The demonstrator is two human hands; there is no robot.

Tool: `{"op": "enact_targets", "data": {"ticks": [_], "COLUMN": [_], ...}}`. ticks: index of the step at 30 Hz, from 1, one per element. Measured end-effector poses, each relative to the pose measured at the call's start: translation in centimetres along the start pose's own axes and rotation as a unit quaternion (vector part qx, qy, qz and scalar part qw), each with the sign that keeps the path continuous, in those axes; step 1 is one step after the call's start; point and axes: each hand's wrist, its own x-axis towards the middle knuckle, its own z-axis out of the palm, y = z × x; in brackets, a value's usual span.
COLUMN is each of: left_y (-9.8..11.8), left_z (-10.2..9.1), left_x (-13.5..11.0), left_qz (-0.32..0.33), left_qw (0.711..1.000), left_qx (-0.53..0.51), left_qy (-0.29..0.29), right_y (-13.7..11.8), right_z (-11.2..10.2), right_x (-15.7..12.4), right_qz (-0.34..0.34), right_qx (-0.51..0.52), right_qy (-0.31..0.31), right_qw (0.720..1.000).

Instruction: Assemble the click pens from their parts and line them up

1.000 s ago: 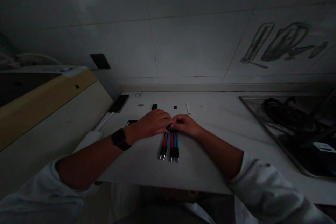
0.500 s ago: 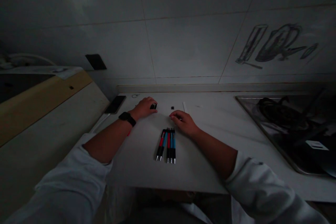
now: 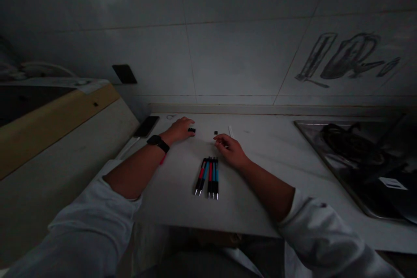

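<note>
On the white countertop (image 3: 176, 200), my left hand (image 3: 178, 130) lies with thumb and fingers apart around a short row of small black pieces (image 3: 192, 130). A dark watch is on that wrist. Farther right, my right hand (image 3: 230, 149) rests with loosely curled fingers, thumb and fingertip slightly apart; I see nothing held in it. Just beyond its fingertips lies a single small black piece (image 3: 216, 132). A thin white strip (image 3: 230, 131) sits behind the knuckles. Several red and blue pens (image 3: 210, 178) with black grips lie side by side nearer me, their metal tips pointing toward me.
A dark phone (image 3: 146, 127) with a white cable lies at the left, beside a large pale box-like unit (image 3: 74, 134). Behind it is a small ring (image 3: 170, 117). A gas stove (image 3: 352, 156) takes up the right. The tiled wall (image 3: 231, 61) closes off the back.
My left fingers have spread from the black pieces, which now show more fully between finger and thumb. My right hand has hardly moved. The whole view has shifted slightly.
</note>
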Motion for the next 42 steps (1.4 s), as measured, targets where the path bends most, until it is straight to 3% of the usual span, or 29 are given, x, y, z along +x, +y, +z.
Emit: {"op": "enact_targets", "data": {"ticks": [5, 8, 12, 16, 21, 25, 37, 39, 42], "left_y": [0.1, 2.9, 8.5, 11.9, 11.1, 10.2, 11.1, 11.3, 11.4], "left_z": [-4.2, -4.9, -3.0, 0.3, 2.7, 2.5, 1.9, 1.7, 1.7], "left_x": [-1.4, -2.6, -3.9, -4.8, -5.5, -5.9, -6.4, -6.6, -6.8], "left_qz": [-0.060, -0.054, 0.004, 0.045, 0.075, 0.083, 0.119, 0.128, 0.149], "left_qw": [0.995, 0.986, 0.970, 0.958, 0.964, 0.967, 0.974, 0.974, 0.973], "left_qx": [-0.018, -0.089, -0.189, -0.241, -0.228, -0.208, -0.162, -0.163, -0.161], "left_qy": [0.080, 0.133, 0.153, 0.149, 0.117, 0.118, 0.099, 0.090, 0.068], "right_y": [-0.9, -1.5, -2.0, -2.6, -4.3, -5.2, -6.3, -6.2, -6.0], "right_z": [-1.2, -1.9, -2.5, -2.9, -2.9, -2.9, -2.4, -2.4, -2.3], "right_x": [0.2, 0.0, -0.5, -0.9, -1.5, -1.9, -3.2, -3.2, -2.8], "right_qz": [0.012, 0.026, 0.059, 0.063, 0.096, 0.109, 0.134, 0.130, 0.113], "right_qx": [-0.092, -0.177, -0.221, -0.232, -0.293, -0.330, -0.405, -0.406, -0.372], "right_qy": [-0.014, -0.101, -0.217, -0.219, -0.221, -0.223, -0.221, -0.204, -0.150], "right_qw": [0.996, 0.979, 0.949, 0.946, 0.925, 0.911, 0.877, 0.881, 0.909]}}
